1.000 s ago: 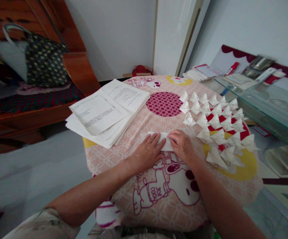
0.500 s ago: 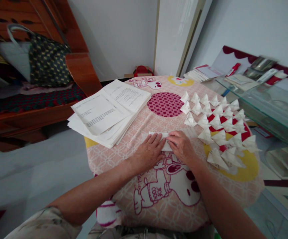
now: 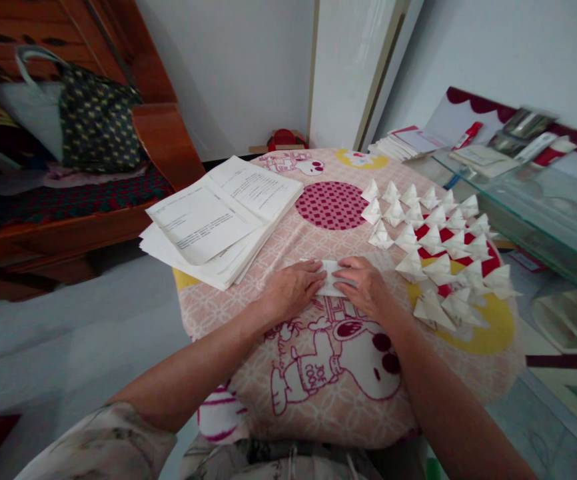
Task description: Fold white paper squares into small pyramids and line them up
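A small folded sheet of white paper point(image 3: 330, 280) lies flat on the cloth-covered round table in front of me. My left hand point(image 3: 296, 287) grips its left end, fingers together. At the paper's right end my right hand point(image 3: 363, 283) has thumb and fingers closed on the edge. The strip between the two hands shows; the ends are hidden under my fingers. To the right stand several folded paper pieces with pointed tips point(image 3: 431, 243), set out in rows. A stack of printed sheets point(image 3: 218, 223) rests on the table's left side.
The tablecloth point(image 3: 313, 413) is pink with cartoon dogs. Right of the table is a glass shelf point(image 3: 528, 213) bearing metal containers and a red-and-white tube. On the left, a wooden bench point(image 3: 161, 140) holds a dark patterned bag point(image 3: 98, 123). Papers point(image 3: 403, 143) are piled behind the table.
My left hand has slid left and drawn its fingers in, from lying flatter across the paper. More of the paper's middle shows between my hands. The view has shifted slightly.
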Tool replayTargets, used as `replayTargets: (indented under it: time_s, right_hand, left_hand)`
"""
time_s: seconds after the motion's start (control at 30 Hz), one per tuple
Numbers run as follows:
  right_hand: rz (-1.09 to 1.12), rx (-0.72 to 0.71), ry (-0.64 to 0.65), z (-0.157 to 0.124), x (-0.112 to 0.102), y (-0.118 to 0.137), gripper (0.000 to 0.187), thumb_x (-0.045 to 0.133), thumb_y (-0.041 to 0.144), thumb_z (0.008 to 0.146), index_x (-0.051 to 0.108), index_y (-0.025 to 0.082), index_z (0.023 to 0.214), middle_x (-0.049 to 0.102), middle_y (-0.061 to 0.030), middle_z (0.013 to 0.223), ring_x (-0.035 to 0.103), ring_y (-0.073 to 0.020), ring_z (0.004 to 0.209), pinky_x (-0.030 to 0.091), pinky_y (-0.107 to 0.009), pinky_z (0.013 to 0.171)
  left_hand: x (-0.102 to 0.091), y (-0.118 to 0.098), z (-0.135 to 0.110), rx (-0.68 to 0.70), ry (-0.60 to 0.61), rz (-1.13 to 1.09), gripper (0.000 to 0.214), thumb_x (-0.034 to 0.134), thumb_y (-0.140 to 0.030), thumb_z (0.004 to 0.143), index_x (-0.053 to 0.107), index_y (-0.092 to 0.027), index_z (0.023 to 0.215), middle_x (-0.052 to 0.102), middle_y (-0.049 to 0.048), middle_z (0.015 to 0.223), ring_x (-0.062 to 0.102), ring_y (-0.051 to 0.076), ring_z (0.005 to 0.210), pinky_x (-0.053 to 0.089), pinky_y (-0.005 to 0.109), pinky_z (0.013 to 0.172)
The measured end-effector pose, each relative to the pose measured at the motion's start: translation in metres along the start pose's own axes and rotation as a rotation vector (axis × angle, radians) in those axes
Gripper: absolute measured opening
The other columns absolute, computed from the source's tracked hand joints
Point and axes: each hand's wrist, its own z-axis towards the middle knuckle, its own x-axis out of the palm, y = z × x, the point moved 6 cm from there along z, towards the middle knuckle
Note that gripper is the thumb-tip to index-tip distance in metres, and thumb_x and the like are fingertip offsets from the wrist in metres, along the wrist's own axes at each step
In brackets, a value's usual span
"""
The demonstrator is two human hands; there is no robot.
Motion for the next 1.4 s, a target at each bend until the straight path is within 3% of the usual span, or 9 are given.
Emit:
replayTargets:
  time_s: [0.3,0.47,0.73,0.87,1.0,1.07,1.17,1.4]
  right_hand:
    - [0.043,0.07,0.09,-0.001,-0.002,-0.001,0.029,0.076,0.022,0.078,0.077,0.016,0.106,0.066,-0.018,0.123,0.062,-0.033,0.114,0.049,-0.05,0.102]
    - [0.054,0.089,0.107,-0.003,0.0,-0.005,0.035,0.077,0.025,0.076,0.075,0.017,0.11,0.064,-0.0168,0.127,0.059,-0.0331,0.119,0.047,-0.051,0.105]
    - [0.045,0.038,0.065,-0.002,-0.002,-0.002,0.031,0.078,0.023,0.076,0.075,0.019,0.106,0.066,-0.016,0.124,0.062,-0.0319,0.116,0.05,-0.051,0.102]
    - [0.162,0.108,0.0,0.003,-0.014,-0.003,0.02,0.073,0.019,0.076,0.077,0.018,0.095,0.073,-0.013,0.11,0.067,-0.0276,0.104,0.053,-0.044,0.095]
    - [0.375,0.342,-0.093,0.006,-0.022,-0.006,0.018,0.062,0.019,0.079,0.076,0.015,0.089,0.075,-0.0066,0.083,0.068,-0.0186,0.072,0.055,-0.031,0.068]
    - [0.43,0.45,-0.003,0.006,-0.014,-0.004,0.016,0.061,0.017,0.076,0.075,0.015,0.084,0.072,-0.0028,0.069,0.063,-0.015,0.059,0.048,-0.026,0.056]
    - [0.344,0.522,0.114,0.005,-0.006,0.0,0.013,0.059,0.01,0.071,0.072,0.015,0.07,0.062,0.0017,0.054,0.054,-0.0112,0.049,0.04,-0.022,0.05]
    - [0.109,0.475,0.188,0.008,-0.003,0.011,0.014,0.063,0.006,0.067,0.069,0.017,0.061,0.065,0.0001,0.057,0.056,-0.0118,0.055,0.037,-0.022,0.053]
  left_hand:
    - [-0.004,0.0,0.001,-0.061,0.049,-0.025,0.033,0.059,-0.026,0.093,0.069,-0.021,0.124,0.062,0.0079,0.14,0.057,0.021,0.131,0.045,0.035,0.112]
    - [-0.002,0.003,0.002,-0.081,0.064,-0.027,0.036,0.062,-0.027,0.09,0.068,-0.023,0.126,0.06,0.0062,0.142,0.056,0.021,0.132,0.044,0.035,0.113]
    - [-0.003,-0.004,0.0,-0.121,-0.018,0.027,0.039,0.066,-0.038,0.088,0.068,-0.023,0.123,0.062,0.0069,0.139,0.059,0.023,0.128,0.047,0.037,0.11]
    - [-0.001,-0.006,0.0,-0.114,-0.034,0.051,0.042,0.067,-0.041,0.087,0.067,-0.022,0.124,0.061,0.0071,0.14,0.059,0.023,0.129,0.046,0.036,0.111]
    - [0.0,-0.004,0.001,-0.102,-0.027,0.067,0.041,0.065,-0.043,0.088,0.067,-0.023,0.123,0.061,0.0068,0.141,0.06,0.024,0.127,0.048,0.037,0.109]
    - [0.0,-0.003,0.001,-0.098,-0.029,0.07,0.04,0.064,-0.044,0.088,0.067,-0.023,0.122,0.061,0.0068,0.141,0.06,0.024,0.126,0.048,0.036,0.108]
    - [0.001,-0.003,0.001,-0.096,-0.03,0.065,0.042,0.064,-0.044,0.089,0.067,-0.021,0.124,0.06,0.0083,0.142,0.06,0.024,0.127,0.047,0.035,0.109]
    - [0.001,-0.003,0.002,-0.092,-0.034,0.065,0.041,0.064,-0.042,0.088,0.067,-0.021,0.123,0.061,0.0089,0.141,0.059,0.025,0.128,0.047,0.037,0.109]
